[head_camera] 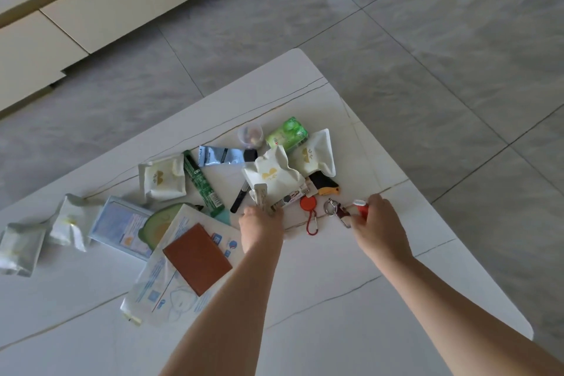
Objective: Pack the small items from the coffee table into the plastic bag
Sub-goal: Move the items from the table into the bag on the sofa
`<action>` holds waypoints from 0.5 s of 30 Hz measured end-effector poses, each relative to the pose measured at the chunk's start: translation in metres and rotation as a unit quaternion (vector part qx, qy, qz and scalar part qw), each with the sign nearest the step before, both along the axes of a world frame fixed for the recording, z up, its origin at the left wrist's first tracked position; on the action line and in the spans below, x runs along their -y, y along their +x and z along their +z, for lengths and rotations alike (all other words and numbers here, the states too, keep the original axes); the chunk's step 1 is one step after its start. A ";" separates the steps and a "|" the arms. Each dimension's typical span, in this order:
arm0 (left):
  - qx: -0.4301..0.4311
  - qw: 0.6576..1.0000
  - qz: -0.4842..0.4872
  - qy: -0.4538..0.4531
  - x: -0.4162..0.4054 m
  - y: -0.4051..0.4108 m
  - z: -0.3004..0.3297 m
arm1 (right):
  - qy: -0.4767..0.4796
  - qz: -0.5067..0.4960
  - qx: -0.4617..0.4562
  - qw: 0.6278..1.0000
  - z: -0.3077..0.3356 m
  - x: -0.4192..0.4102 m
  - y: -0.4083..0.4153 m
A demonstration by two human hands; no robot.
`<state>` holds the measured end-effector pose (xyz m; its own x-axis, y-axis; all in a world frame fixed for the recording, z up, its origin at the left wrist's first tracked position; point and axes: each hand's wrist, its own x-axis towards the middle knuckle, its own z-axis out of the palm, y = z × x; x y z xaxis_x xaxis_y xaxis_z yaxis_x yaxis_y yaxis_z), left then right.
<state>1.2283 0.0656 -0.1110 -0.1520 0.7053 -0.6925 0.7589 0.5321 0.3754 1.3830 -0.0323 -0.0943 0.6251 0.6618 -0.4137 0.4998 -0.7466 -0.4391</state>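
Small items lie scattered on the white marble coffee table. My left hand reaches into the pile with its fingers curled down on a small beige sachet beside a black pen. My right hand pinches a small red and white item that looks joined to a metal keyring. Between the hands lie a red round tag and a red carabiner. No plastic bag can be made out.
White tissue packs, a green pack, a grey tube, a green tube, a black-and-yellow cutter and a small cup lie behind. A brown wallet rests on a mask packet. The table edge runs on the right.
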 end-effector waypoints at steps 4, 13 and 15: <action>0.008 1.000 0.013 -0.011 0.012 -0.012 -0.003 | 0.021 0.027 0.019 0.999 -0.002 -0.009 0.000; 0.119 0.993 -0.003 0.008 0.033 -0.018 -0.002 | -0.049 0.024 0.020 0.998 -0.013 -0.005 -0.031; 0.155 0.988 0.014 -0.007 0.033 -0.006 -0.003 | -0.038 -0.019 -0.037 0.998 -0.011 0.000 -0.025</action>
